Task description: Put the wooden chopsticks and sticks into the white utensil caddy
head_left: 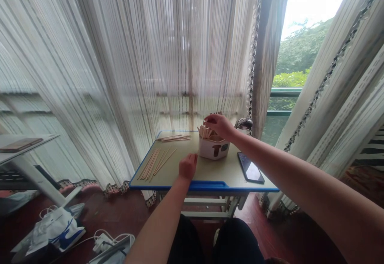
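Observation:
My right hand (220,126) hangs over a white square cup (213,149) packed with thin wooden sticks (204,132), its fingertips among the stick tops. Whether it grips any stick I cannot tell. My left hand (188,167) rests on the beige, blue-edged desk (207,185), fingers curled, holding nothing visible. Just left of it, loose wooden sticks (153,164) lie fanned out. A smaller bundle of sticks (175,138) lies flat near the desk's far edge. Part of the cup's far side is hidden behind my right hand.
A black smartphone (251,168) lies at the desk's right, and a round metal object (243,124) stands behind the far corner. Sheer striped curtains (180,56) hang beyond the desk. A white shelf (27,148), a paper bag (54,230) and a power strip (103,243) sit low at left.

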Motion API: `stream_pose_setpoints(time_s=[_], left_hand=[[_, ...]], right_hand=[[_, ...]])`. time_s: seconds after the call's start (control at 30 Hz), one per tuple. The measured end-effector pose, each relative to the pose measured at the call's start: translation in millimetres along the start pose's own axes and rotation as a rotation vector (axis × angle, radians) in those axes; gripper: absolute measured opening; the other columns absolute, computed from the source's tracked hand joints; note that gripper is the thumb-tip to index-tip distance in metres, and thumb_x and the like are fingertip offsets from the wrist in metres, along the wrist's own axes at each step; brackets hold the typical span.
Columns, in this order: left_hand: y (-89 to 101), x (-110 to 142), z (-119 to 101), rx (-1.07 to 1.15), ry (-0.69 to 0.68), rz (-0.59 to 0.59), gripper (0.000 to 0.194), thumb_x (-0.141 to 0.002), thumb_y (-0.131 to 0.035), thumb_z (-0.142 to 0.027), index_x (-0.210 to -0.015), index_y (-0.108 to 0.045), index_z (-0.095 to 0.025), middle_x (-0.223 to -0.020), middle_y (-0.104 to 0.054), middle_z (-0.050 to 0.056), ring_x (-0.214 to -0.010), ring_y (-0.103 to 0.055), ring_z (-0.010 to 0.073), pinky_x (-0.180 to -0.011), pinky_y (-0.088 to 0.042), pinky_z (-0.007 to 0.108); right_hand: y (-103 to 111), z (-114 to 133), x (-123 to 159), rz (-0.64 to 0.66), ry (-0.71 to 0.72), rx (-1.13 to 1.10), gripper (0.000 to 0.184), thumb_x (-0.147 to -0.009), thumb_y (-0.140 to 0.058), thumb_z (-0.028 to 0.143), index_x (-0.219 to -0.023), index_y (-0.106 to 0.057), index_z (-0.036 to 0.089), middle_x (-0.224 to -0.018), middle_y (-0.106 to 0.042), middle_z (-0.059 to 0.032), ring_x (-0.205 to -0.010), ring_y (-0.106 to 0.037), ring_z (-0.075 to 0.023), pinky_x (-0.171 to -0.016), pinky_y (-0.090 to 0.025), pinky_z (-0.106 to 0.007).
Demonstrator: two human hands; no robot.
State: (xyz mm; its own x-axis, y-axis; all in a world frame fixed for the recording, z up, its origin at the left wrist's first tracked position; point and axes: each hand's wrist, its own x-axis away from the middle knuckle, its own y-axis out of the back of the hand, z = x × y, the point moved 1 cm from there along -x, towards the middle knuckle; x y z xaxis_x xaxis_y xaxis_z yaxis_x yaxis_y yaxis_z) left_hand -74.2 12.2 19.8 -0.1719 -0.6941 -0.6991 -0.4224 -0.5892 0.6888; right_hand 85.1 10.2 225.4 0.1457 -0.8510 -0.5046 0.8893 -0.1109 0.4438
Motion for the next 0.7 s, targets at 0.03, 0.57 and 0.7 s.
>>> stream_pose_setpoints(time_s=[0.03, 0.57, 0.7], left_hand=[[0.1, 0.1, -0.1, 0.009, -0.002, -0.004, 0.029, -0.091, -0.035, -0.033, -0.092, -0.061, -0.020, -0.080, -0.063, 0.005, -0.069, -0.059, 0.0142, -0.062, -0.040, 0.024], [-4.5, -10.7, 0.2, 0.095, 0.118, 0.056, 0.024, -0.087, -0.041, -0.030, -0.080, -0.061, -0.020, -0.077, -0.064, 0.003, -0.063, -0.058, 0.0131, -0.060, -0.038, 0.024], [-6.0, -10.6, 1.2, 0.095, 0.114, 0.057, 0.025, -0.087, -0.040, -0.030, -0.078, -0.061, -0.021, -0.076, -0.064, 0.003, -0.064, -0.058, 0.0135, -0.060, -0.038, 0.024]], right_hand=[[0.9, 0.7, -1.3, 0.000, 0.012, 0.019, 0.019, -0.073, -0.061, 0.023, -0.089, -0.060, 0.013, -0.077, -0.066, -0.0046, -0.065, -0.060, -0.0106, -0.062, -0.050, -0.024], [34.4, 26.8, -56.1, -0.413, 0.288, 0.431, 0.024, -0.088, -0.041, 0.027, -0.108, -0.052, 0.018, -0.092, -0.066, -0.0059, -0.082, -0.061, -0.0137, -0.072, -0.046, -0.026], [3.1, -1.7, -63.8, -0.176, 0.177, 0.512, 0.020, -0.083, -0.048, 0.022, -0.100, -0.059, 0.017, -0.085, -0.068, -0.0052, -0.077, -0.062, -0.0146, -0.070, -0.045, -0.026]])
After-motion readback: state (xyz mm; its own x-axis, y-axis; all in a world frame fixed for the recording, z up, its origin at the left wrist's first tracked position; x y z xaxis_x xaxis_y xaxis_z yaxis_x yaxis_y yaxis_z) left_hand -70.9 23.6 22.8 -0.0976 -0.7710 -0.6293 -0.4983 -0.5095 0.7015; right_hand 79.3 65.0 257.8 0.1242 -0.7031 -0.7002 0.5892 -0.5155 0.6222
